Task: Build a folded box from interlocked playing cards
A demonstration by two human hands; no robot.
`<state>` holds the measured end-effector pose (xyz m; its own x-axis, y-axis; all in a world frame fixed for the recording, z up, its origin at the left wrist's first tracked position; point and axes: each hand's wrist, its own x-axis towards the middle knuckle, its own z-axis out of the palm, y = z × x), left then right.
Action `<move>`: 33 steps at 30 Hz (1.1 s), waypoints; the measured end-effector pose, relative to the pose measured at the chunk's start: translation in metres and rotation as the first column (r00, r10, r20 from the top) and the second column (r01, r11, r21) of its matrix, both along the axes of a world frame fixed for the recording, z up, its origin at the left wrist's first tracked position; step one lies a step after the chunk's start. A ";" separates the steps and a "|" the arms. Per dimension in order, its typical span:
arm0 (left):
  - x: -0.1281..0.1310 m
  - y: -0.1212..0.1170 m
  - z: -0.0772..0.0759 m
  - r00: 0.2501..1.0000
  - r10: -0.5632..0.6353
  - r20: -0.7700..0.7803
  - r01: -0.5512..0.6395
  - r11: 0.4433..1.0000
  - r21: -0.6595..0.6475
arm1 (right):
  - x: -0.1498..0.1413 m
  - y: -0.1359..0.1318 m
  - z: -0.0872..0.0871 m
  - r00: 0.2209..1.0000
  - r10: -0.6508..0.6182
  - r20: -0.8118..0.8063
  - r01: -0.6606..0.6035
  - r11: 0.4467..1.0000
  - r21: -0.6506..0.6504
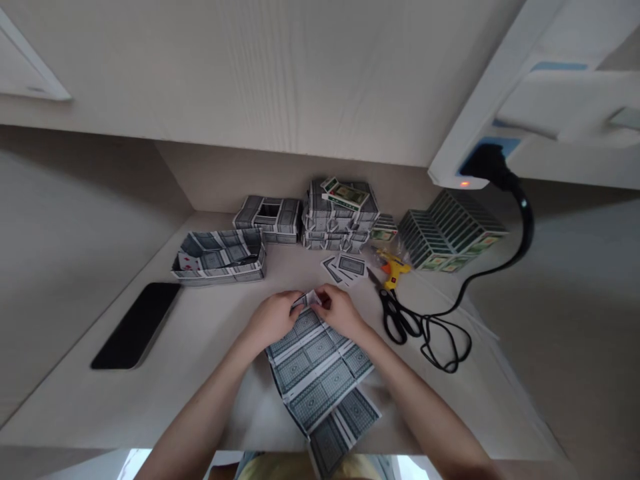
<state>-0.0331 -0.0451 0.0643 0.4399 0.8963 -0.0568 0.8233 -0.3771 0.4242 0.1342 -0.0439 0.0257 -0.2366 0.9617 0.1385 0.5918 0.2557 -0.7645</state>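
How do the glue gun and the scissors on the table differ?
The glue gun is yellow with some orange, while the scissors have black handles. The glue gun has a chunky, pistol-like body; the scissors are slimmer, with two open finger loops. Both lie on the table, close to each other.

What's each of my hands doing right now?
Left hand: pinching the card panel at its far edge.
Right hand: pinching the same edge, close beside the left.
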 end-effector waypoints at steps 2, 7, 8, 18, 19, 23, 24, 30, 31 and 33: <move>0.000 0.000 -0.001 1.000 -0.012 0.008 0.012 1.000 0.002 | -0.002 -0.001 -0.001 1.000 -0.021 0.011 0.021 1.000 0.023; 0.002 -0.003 0.001 0.998 -0.007 0.056 0.005 1.000 0.022 | 0.002 -0.004 0.005 0.997 0.057 -0.057 -0.058 0.998 -0.027; 0.002 -0.004 0.003 0.998 -0.012 0.063 0.010 1.000 0.021 | 0.006 -0.004 0.007 0.997 0.058 -0.056 -0.059 0.998 -0.013; 0.005 0.013 0.011 0.990 -0.141 0.021 0.140 0.989 0.048 | 0.031 -0.005 -0.012 0.973 -0.148 -0.178 0.088 0.948 -0.306; 0.006 0.015 0.009 0.990 -0.144 0.007 0.143 0.989 0.036 | 0.030 -0.004 -0.015 0.975 -0.134 -0.178 0.074 0.949 -0.307; 0.009 0.018 0.004 0.998 -0.045 -0.051 0.048 0.997 0.067 | 0.030 -0.003 -0.022 0.965 -0.179 -0.192 0.114 0.945 -0.306; 0.009 0.018 0.003 0.998 -0.025 -0.055 0.029 0.997 0.073 | 0.031 -0.003 -0.023 0.961 -0.188 -0.202 0.120 0.945 -0.305; 0.006 0.018 -0.002 0.997 -0.074 0.030 0.074 0.997 0.012 | 0.035 -0.004 -0.014 0.980 -0.138 -0.142 0.098 0.961 -0.258; 0.006 0.018 -0.004 0.996 -0.086 0.038 0.086 0.996 0.004 | 0.034 -0.005 -0.011 0.990 -0.118 -0.078 0.097 0.969 -0.226; 0.006 0.019 -0.007 0.995 -0.100 0.016 0.100 0.995 -0.009 | 0.033 -0.006 -0.005 0.995 -0.067 0.071 0.078 0.984 -0.163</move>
<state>-0.0273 -0.0259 0.0569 0.5279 0.8473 -0.0578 0.7752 -0.4529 0.4403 0.1669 -0.0501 0.0207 -0.1687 0.9850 -0.0368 0.6537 0.0839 -0.7521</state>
